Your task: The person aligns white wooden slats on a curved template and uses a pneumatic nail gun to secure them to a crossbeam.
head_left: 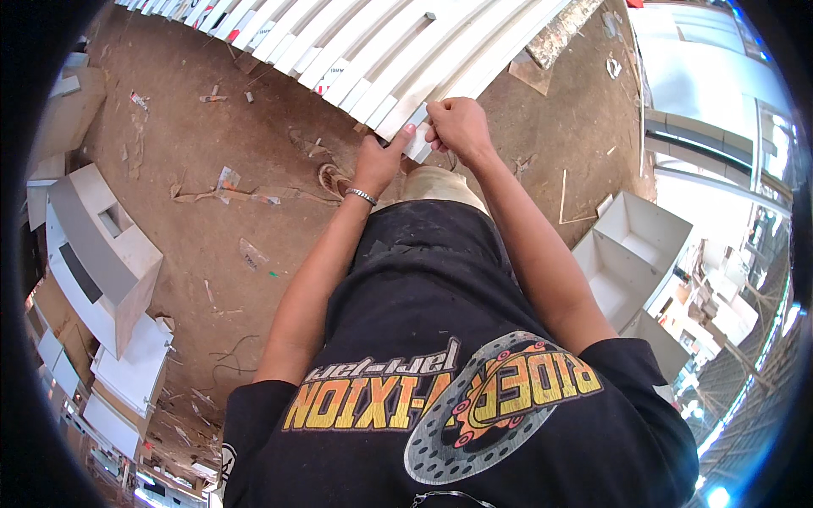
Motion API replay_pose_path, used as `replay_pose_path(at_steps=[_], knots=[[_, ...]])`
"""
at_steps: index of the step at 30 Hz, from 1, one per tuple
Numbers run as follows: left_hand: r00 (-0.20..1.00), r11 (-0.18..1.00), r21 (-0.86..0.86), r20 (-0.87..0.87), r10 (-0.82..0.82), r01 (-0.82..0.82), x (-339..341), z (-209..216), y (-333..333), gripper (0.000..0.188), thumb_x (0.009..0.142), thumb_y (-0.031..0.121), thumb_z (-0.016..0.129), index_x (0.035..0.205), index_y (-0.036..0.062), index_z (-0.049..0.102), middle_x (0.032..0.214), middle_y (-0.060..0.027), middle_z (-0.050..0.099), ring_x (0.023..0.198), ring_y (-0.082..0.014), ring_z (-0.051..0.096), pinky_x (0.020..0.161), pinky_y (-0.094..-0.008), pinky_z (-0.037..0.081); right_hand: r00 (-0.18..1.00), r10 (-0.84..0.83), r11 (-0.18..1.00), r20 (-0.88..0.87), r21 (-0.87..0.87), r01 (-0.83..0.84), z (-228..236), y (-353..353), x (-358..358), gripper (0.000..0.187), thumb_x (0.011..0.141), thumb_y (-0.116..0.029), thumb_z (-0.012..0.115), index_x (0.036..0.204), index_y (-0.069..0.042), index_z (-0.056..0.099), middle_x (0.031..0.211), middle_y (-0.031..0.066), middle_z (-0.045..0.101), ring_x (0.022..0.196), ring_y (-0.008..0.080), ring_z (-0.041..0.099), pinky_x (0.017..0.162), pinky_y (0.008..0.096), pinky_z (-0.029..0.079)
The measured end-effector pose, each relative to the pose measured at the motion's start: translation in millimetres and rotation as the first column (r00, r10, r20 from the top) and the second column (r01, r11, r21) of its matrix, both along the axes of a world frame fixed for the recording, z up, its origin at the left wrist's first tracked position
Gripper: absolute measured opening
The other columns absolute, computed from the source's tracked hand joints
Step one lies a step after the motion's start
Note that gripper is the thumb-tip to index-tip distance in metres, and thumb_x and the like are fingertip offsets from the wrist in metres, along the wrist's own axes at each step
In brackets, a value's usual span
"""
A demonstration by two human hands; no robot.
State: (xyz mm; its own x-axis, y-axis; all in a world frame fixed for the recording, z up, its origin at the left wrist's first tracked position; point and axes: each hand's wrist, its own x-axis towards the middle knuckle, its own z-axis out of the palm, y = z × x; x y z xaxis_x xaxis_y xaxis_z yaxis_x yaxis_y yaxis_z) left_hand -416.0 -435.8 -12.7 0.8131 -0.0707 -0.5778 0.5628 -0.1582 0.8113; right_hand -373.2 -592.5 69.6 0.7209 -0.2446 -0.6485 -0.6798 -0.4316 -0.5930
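Note:
Long white profile strips (364, 63) lie side by side in a row ahead of me. At the near end of the row, both hands are on the end of one white strip (419, 149). My left hand (378, 164) grips it from the left, thumb along its top and the other fingers mostly hidden. On the right side, my right hand (460, 129) is closed, fingers curled at the strip's edge. Between the hands shows a small pale grey face of the strip. Whether the right fingers also pinch something small cannot be made out.
Scraps and offcuts litter the brown floor (229, 152). White and grey cabinet boxes (110, 245) stand to the left, with a white open cabinet (631, 237) at the right. A small dark block (430, 16) rests on the strips. My foot (332, 179) is below the row.

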Motion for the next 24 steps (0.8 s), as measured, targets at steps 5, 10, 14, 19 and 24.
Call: replay_pose_path(at_steps=[5, 10, 14, 19, 24], knots=[[1.000, 0.999, -0.037, -0.019, -0.021, 0.020, 3.6, -9.7, 2.5, 0.062, 0.089, 0.047, 0.079, 0.103, -0.0121, 0.070, 0.095, -0.0189, 0.075, 0.086, -0.0216, 0.071, 0.077, -0.0361, 0.056, 0.989, -0.052, 0.976, -0.137, 0.205, 0.079, -8.0, -11.8, 3.8, 0.032, 0.095, -0.022, 0.056, 0.078, 0.002, 0.067, 0.061, 0.0076, 0.065, 0.047, 0.0147, 0.060, 0.046, 0.0295, 0.048], [0.996, 0.991, -0.118, -0.054, -0.071, 0.064, 5.4, -13.4, 10.7, 0.065, 0.090, 0.050, 0.078, 0.106, -0.0126, 0.068, 0.099, -0.0181, 0.073, 0.087, -0.0194, 0.071, 0.075, -0.0332, 0.058, 0.968, -0.008, 0.964, -0.250, 0.257, 0.074, -5.1, 1.6, 1.0, 0.031, 0.096, -0.022, 0.056, 0.079, 0.002, 0.065, 0.061, 0.0097, 0.065, 0.047, 0.0161, 0.060, 0.046, 0.0291, 0.048], [0.972, 0.915, -0.399, -0.188, -0.140, 0.055, 6.1, -27.7, 28.9, 0.066, 0.093, 0.051, 0.073, 0.115, -0.0104, 0.065, 0.107, -0.0161, 0.071, 0.097, -0.0219, 0.071, 0.089, -0.0354, 0.057, 0.966, -0.059, 0.948, -0.251, 0.288, 0.133, -11.5, 25.3, -19.9, 0.032, 0.097, -0.023, 0.056, 0.079, 0.003, 0.065, 0.064, 0.0133, 0.067, 0.047, 0.0187, 0.062, 0.044, 0.0304, 0.049], [0.971, 0.867, -0.489, -0.238, -0.029, -0.094, 0.0, -7.5, 38.5, 0.062, 0.096, 0.046, 0.069, 0.124, -0.0090, 0.060, 0.114, -0.0150, 0.068, 0.104, -0.0229, 0.069, 0.092, -0.0364, 0.057, 0.938, 0.069, 0.958, -0.340, 0.286, 0.033, 1.3, 9.8, -4.7, 0.033, 0.098, -0.026, 0.056, 0.087, 0.003, 0.065, 0.065, 0.0122, 0.067, 0.049, 0.0185, 0.062, 0.048, 0.0298, 0.050], [0.975, 0.866, -0.500, -0.204, -0.092, -0.023, -6.0, -15.3, 45.6, 0.058, 0.098, 0.041, 0.069, 0.128, -0.0074, 0.057, 0.116, -0.0144, 0.066, 0.106, -0.0223, 0.069, 0.089, -0.0344, 0.059, 0.937, 0.115, 0.960, -0.331, 0.279, -0.019, -3.5, -11.7, 3.4, 0.026, 0.100, -0.022, 0.053, 0.095, 0.001, 0.064, 0.070, 0.0089, 0.067, 0.055, 0.0155, 0.063, 0.050, 0.0287, 0.049]])
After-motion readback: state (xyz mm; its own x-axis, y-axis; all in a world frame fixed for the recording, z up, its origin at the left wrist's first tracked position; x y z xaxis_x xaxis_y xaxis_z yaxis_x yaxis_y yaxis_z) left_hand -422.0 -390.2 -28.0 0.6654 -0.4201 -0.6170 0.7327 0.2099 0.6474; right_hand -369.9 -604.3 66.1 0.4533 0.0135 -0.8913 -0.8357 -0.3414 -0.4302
